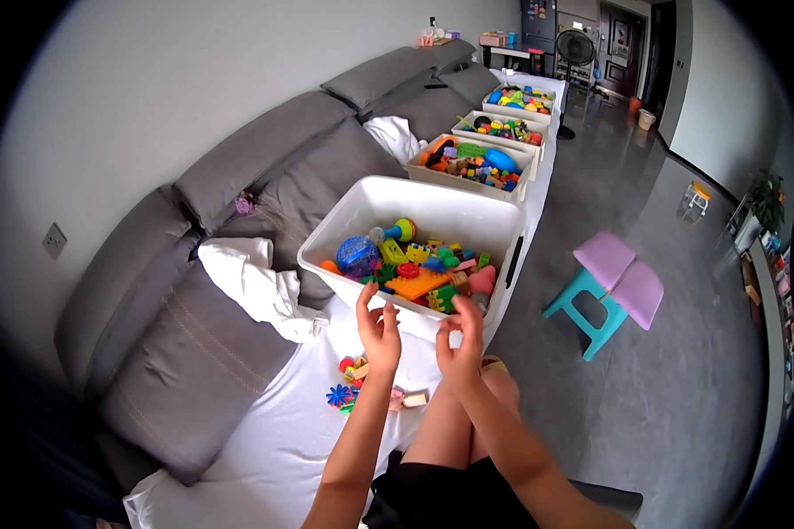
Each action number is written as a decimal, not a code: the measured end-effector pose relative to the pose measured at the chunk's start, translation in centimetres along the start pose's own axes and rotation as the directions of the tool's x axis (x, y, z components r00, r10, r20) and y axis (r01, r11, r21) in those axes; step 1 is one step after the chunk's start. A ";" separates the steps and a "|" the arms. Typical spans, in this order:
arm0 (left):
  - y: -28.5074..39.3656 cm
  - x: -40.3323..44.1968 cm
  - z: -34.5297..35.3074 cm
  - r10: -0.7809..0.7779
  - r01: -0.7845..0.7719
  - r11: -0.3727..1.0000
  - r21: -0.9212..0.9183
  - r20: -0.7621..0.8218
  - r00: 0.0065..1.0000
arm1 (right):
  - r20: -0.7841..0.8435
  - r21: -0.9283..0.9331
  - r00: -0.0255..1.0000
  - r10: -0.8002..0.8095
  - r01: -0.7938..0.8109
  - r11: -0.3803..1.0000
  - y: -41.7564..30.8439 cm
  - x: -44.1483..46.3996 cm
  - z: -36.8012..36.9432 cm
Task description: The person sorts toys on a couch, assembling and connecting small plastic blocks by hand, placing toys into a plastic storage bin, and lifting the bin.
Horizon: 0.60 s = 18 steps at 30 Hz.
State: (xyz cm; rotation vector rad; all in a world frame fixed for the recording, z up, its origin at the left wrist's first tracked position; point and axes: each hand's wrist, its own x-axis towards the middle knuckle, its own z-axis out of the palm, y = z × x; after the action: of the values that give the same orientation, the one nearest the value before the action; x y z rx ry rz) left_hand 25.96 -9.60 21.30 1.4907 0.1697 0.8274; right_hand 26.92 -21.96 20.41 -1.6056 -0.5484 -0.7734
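My left hand (378,331) is raised at the near rim of a white plastic bin (472,207), its fingers apart and nothing in it. Close by on the right, my right hand (460,339) has loosely bent fingers spread apart, also without anything in it. Inside the bin lie a blue patterned ball (357,257), an orange toy plate (419,284), a pink toy (482,280) and several colourful blocks. Below my left hand, on the white sheet (265,450), a small pile holds a blue spiky toy (338,395), a red ball and a pale block (415,399).
Several more toy-filled bins (472,181) stand in a row beyond. A grey sofa (212,361) with a white cloth (256,282) runs along the left. On the grey floor to the right are a pink-and-teal stool (604,286), a small orange-topped stool (697,196) and a fan (575,48).
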 end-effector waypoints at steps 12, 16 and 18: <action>-13.1 -18.6 -15.6 -0.352 0.355 0.581 0.732 -0.167 0.921 | 0.789 -0.608 0.354 0.502 0.331 0.722 6.9 -14.7 2.5; -12.6 -19.4 -15.4 -0.289 0.086 0.444 0.892 0.052 0.956 | 0.809 -0.586 0.342 0.478 0.408 0.700 11.2 -19.5 4.5; -12.6 -18.9 -14.7 -0.391 0.074 0.372 0.925 0.084 0.917 | 0.838 -0.543 0.234 0.493 0.445 0.713 13.2 -21.4 5.3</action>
State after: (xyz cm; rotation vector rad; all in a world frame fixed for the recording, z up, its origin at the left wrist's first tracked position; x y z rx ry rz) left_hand 8.63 -7.02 0.69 2.5549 0.7023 0.1843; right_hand 23.13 -17.60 -4.64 -2.8498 -1.2284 0.3736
